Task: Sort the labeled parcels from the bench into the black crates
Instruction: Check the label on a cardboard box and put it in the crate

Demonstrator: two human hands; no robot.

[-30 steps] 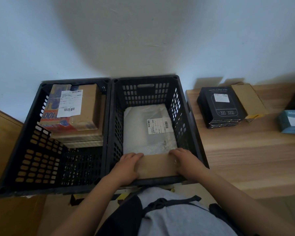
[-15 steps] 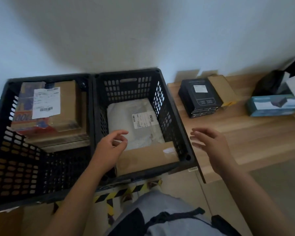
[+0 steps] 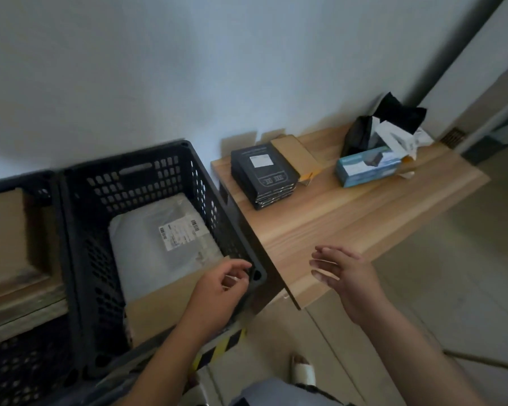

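Both hands are empty — the left hand (image 3: 217, 291) loosely curled over the right crate (image 3: 147, 183) holding a grey parcel (image 3: 162, 247), the right hand (image 3: 345, 272) open above the bench (image 3: 349, 212) — where black boxes (image 3: 264, 174) wait.

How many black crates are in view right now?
2: one crate beside the bench, holding a grey mailer; another crate at the left edge, partly cut off.
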